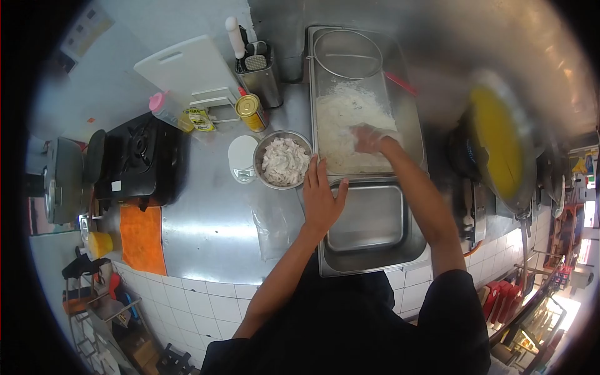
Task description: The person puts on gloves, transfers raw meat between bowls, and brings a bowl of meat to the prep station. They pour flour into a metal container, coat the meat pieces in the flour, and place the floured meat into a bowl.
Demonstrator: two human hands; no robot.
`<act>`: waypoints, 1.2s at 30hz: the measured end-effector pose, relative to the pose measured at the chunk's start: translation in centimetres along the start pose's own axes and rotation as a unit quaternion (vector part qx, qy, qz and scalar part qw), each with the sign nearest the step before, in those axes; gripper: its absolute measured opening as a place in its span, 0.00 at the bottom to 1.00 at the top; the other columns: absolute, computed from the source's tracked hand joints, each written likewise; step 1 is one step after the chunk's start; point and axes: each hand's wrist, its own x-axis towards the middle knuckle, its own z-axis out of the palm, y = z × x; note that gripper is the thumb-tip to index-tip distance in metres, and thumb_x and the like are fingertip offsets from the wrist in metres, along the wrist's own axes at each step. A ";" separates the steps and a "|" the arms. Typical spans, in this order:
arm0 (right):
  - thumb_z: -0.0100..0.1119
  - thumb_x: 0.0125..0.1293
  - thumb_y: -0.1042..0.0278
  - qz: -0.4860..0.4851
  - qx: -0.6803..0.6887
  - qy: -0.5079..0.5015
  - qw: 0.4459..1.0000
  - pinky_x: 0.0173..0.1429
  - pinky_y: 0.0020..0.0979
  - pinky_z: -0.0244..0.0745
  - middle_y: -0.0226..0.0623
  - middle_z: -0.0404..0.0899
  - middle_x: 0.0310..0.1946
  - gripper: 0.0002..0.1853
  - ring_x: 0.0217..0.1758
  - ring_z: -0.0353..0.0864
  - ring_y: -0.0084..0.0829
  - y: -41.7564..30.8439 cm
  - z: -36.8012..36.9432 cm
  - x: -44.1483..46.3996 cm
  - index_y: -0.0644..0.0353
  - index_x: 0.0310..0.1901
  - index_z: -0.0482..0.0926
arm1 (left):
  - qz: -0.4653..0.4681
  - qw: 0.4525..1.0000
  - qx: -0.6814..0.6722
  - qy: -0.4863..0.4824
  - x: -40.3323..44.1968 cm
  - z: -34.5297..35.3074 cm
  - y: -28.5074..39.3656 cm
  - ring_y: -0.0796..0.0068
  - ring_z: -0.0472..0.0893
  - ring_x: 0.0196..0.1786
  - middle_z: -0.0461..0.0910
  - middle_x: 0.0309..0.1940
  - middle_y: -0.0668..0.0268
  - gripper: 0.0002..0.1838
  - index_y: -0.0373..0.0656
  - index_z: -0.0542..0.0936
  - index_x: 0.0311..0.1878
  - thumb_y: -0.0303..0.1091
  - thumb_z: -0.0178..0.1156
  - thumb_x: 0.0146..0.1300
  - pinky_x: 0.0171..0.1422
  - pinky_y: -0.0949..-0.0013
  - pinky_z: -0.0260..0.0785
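My left hand (322, 199) lies with its fingers stretched out, touching the right side of a metal bowl (258, 169) beside the trays. Wet, whitish pieces (284, 161) fill that bowl. My right hand (370, 138), in a clear plastic glove, is down at the white flour (350, 112) in the far steel tray (415, 147). Its fingertips are blurred and partly lost against the flour, so what they hold cannot be made out. Directly in front of my body is a second, deep steel tray (365, 219) with nothing in it.
A round sieve (347, 55) and a red handle (401, 83) lie at the flour tray. A large pan of yellow oil (497, 140) stands right. Leftward are a kitchen scale (242, 153), a can (251, 114), a utensil holder (261, 84), a burner (140, 147) and an orange cloth (142, 240).
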 end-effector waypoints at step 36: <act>0.64 0.50 0.62 0.164 -0.107 0.020 0.980 0.52 0.41 0.81 0.57 0.85 0.42 0.18 0.48 0.86 0.48 -0.7 2.8 3.0 0.66 0.39 0.86 | 0.003 1.000 -0.016 0.012 -0.1 -0.1 -0.5 0.37 0.64 0.68 0.61 0.69 0.40 0.36 0.29 0.62 0.69 0.41 0.63 0.65 0.71 0.44 0.58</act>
